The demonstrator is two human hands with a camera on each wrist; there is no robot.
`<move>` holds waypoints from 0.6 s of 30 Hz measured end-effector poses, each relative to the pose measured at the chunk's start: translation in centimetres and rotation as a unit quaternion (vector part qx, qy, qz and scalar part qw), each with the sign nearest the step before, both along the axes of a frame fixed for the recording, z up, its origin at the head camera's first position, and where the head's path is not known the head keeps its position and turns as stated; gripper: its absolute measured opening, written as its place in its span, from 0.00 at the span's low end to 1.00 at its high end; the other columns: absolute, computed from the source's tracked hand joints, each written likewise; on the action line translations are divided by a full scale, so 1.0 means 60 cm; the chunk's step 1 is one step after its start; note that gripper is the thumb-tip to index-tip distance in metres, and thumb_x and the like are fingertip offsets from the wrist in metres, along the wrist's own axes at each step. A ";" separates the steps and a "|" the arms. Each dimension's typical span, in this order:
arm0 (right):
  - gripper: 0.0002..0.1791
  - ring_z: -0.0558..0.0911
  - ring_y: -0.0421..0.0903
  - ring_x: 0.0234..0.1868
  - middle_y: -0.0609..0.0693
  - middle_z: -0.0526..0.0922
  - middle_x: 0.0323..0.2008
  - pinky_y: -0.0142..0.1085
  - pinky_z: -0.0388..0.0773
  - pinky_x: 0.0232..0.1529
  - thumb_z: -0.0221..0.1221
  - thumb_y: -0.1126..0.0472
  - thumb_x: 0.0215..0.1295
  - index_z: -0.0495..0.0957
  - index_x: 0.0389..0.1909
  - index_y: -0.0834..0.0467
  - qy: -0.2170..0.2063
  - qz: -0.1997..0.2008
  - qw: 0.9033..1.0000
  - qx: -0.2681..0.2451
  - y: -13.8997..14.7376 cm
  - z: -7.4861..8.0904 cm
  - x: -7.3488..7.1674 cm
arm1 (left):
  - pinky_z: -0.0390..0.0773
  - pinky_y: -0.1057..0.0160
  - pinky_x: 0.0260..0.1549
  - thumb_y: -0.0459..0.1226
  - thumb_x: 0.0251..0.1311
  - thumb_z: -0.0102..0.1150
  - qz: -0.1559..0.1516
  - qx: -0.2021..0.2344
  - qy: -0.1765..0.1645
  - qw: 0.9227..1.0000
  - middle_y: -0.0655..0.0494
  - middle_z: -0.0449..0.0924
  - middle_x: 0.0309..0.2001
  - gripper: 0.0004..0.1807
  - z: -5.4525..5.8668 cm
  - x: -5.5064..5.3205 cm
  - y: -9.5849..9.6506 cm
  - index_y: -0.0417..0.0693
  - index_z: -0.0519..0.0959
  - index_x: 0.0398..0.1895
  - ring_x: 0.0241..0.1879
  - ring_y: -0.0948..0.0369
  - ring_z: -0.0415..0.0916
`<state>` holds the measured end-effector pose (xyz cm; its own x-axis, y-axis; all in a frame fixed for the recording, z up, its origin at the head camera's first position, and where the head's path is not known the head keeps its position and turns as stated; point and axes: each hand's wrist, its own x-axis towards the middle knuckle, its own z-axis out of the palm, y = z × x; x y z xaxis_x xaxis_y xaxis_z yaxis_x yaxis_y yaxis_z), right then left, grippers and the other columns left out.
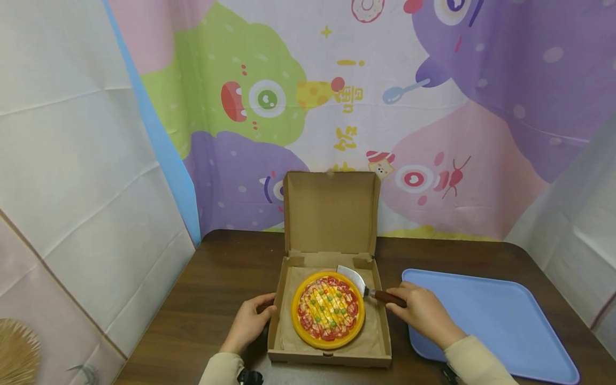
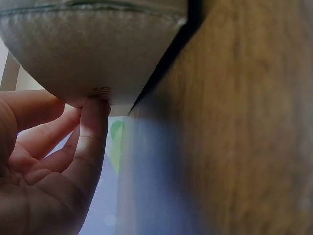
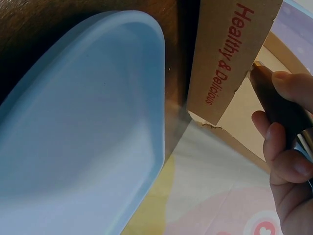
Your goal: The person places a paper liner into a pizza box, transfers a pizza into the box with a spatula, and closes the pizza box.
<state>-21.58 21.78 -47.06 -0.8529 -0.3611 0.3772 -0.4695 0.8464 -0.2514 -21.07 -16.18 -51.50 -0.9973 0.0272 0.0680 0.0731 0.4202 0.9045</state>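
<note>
A round pizza [image 1: 328,308] with a yellow rim and red, yellow and green topping lies on brown paper inside an open cardboard pizza box [image 1: 332,359]. My right hand [image 1: 423,310] grips the dark handle [image 1: 390,298] of a pizza server, reaching over the box's right wall. Its metal blade [image 1: 353,278] lies along the pizza's upper right edge; I cannot tell whether any of it is underneath. In the right wrist view, the fingers curl round the handle [image 3: 274,93]. My left hand [image 1: 247,323] rests its fingertips [image 2: 95,110] against the box's left outer wall [image 2: 98,54].
A light blue tray [image 1: 481,321] lies on the dark wooden table [image 1: 231,262], to the right of the box. The raised box lid [image 1: 332,214] stands near a patterned curtain [image 1: 269,123] at the back. Pale cloth [image 1: 86,160] hangs at the left.
</note>
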 end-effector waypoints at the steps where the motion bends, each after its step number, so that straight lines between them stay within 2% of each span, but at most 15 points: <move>1: 0.14 0.75 0.35 0.26 0.43 0.81 0.30 0.30 0.72 0.26 0.72 0.57 0.52 0.87 0.40 0.56 0.002 0.000 1.000 0.000 0.000 0.000 0.000 | 0.80 0.68 0.40 0.27 0.62 0.58 0.000 0.000 0.000 1.000 0.40 0.84 0.47 0.17 0.000 0.000 0.000 0.31 0.79 0.54 0.45 0.53 0.82; 18: 0.13 0.72 0.35 0.23 0.42 0.77 0.27 0.31 0.69 0.23 0.73 0.57 0.51 0.87 0.38 0.56 0.051 0.005 0.999 0.015 -0.002 -0.001 -0.007 | 0.80 0.68 0.39 0.27 0.62 0.57 -0.001 0.006 -0.004 1.000 0.38 0.84 0.47 0.17 0.001 0.003 0.002 0.30 0.78 0.54 0.44 0.52 0.82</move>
<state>-21.98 21.64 -47.10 -0.8073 -0.3816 0.4501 -0.4993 0.8483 -0.1764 -20.92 -16.08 -51.43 -0.9978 0.0293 0.0602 0.0670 0.4086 0.9102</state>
